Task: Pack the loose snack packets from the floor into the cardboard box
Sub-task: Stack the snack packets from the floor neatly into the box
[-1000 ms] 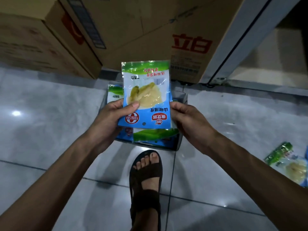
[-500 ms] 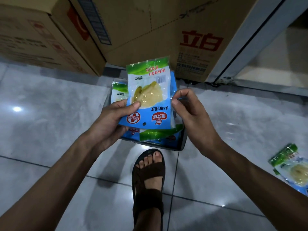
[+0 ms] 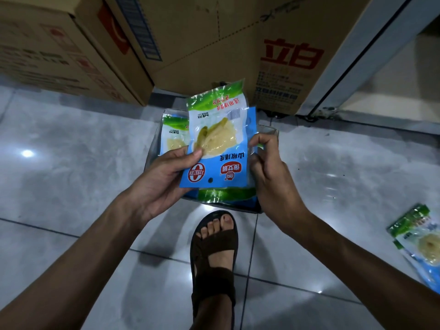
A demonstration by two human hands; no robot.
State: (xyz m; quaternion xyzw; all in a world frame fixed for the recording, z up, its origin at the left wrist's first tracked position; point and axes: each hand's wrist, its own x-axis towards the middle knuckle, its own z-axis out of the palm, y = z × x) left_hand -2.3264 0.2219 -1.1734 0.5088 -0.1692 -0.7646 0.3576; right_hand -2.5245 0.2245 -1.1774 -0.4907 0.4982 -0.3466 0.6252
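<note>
dim overhead light, glare spots on floor tiles (image 3: 27, 153), edges warped.

Glossy plastic snack packet (image 3: 217, 136), matt cardboard boxes (image 3: 214, 39), polished reflective floor tiles (image 3: 71, 186)

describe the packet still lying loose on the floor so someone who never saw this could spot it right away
Start at the sandalled foot on the grey tiled floor and look far to its right, at the picture's edge. A green-topped snack packet lies flat there, alone on bare tile. The other packets sit in the small box ahead of the foot or in the left hand.
</note>
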